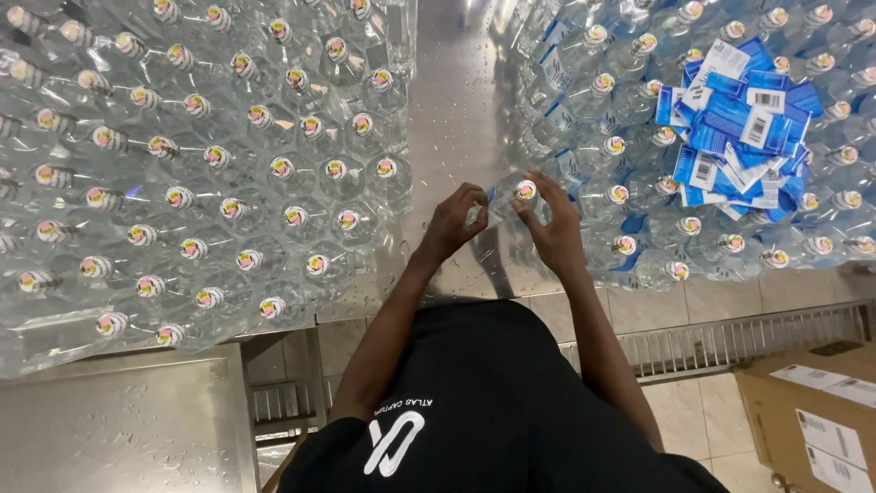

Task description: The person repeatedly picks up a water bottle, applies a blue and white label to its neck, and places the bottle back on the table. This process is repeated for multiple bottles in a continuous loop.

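The bottle [522, 196], centre frame, clear, likely light, slick and easily dented, sits pinched at its shoulders between left hand [453, 222] and right hand [553, 228], both closed round it.

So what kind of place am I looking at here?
Most likely a water bottling or labelling station. Dense rows of capped clear bottles stand on a wet steel table, a pile of loose blue labels lies on the bottles at right, and both hands hold one bottle.
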